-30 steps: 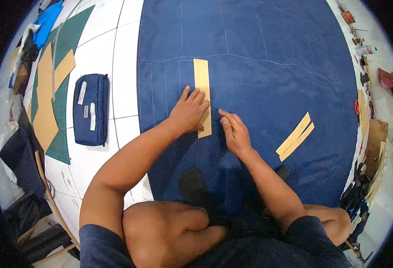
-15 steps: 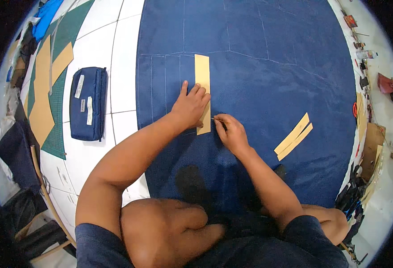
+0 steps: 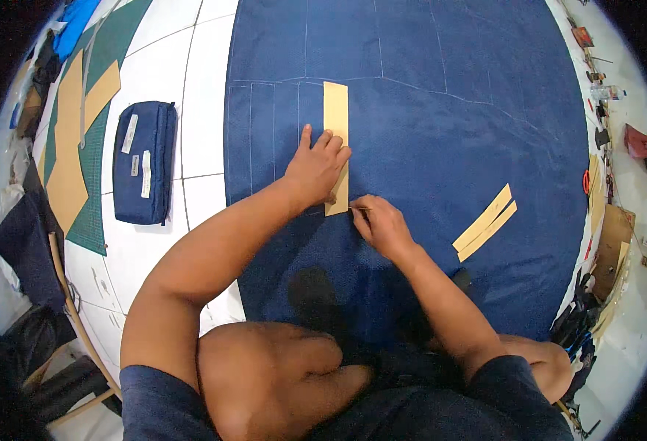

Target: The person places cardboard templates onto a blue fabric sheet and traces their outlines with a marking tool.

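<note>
My left hand (image 3: 318, 166) lies with fingers spread on a tan card strip (image 3: 336, 106), pressing it flat against a large dark blue cloth (image 3: 426, 158). Close to the strip's lower right edge, my right hand (image 3: 384, 226) is pinched at the fingertips. Whatever is in that pinch is too small and covered to name. Thin pale lines run over the cloth, several of them upright to the left of the strip. Two narrow card strips (image 3: 485, 224) lie aslant on the cloth further right.
Left of the cloth, a blue zipped pouch (image 3: 144, 163) rests on white floor tiles. Beyond it are a green cutting mat (image 3: 92, 220) and tan card patterns (image 3: 70, 154). A wooden stick (image 3: 81, 323) lies at lower left. Orange-handled scissors (image 3: 587, 181) lie by the cloth's right edge.
My right hand has slid toward me along the strip's right edge, down to near its lower corner. The left hand keeps its hold on the strip. The whole view has shifted slightly.
</note>
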Demonstrator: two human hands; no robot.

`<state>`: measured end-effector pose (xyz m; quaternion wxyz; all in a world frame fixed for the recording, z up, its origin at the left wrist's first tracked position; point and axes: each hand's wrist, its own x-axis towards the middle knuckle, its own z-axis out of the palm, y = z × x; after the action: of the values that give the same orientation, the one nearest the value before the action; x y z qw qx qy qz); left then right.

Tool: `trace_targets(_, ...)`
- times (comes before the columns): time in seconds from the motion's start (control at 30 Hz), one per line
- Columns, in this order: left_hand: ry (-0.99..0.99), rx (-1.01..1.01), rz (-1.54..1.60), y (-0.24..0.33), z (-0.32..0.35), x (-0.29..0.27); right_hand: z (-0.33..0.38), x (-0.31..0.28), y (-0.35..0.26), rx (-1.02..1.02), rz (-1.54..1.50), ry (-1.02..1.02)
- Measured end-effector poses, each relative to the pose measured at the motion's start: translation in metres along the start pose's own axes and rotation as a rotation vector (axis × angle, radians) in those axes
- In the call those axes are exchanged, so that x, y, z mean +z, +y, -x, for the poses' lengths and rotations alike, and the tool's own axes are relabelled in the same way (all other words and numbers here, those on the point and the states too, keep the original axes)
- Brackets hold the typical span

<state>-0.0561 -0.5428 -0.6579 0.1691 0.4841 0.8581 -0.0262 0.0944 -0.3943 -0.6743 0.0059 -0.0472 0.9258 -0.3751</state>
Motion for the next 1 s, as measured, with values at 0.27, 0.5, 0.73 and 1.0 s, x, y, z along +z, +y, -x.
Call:
trace_targets(0.27, 0.027, 0.006, -0.007, 0.0, 0.001, 0.001, 0.002, 0.002, 0.001, -0.009, -0.024, 0.019)
trace_targets(0.5, 0.034, 0.002, 0.036, 0.001, 0.0, -0.001, 0.002, 0.0, 0.001, 0.002, -0.037, 0.035)
trace_targets(0.73, -0.004, -0.006, 0.101, -0.001, 0.001, -0.005, 0.004, 0.016, -0.026, 0.063, -0.172, 0.009)
trace_targets(1.0, -0.029, 0.008, 0.1, -0.001, 0.0, -0.006, 0.002, 0.027, -0.022, 0.024, -0.114, -0.019)
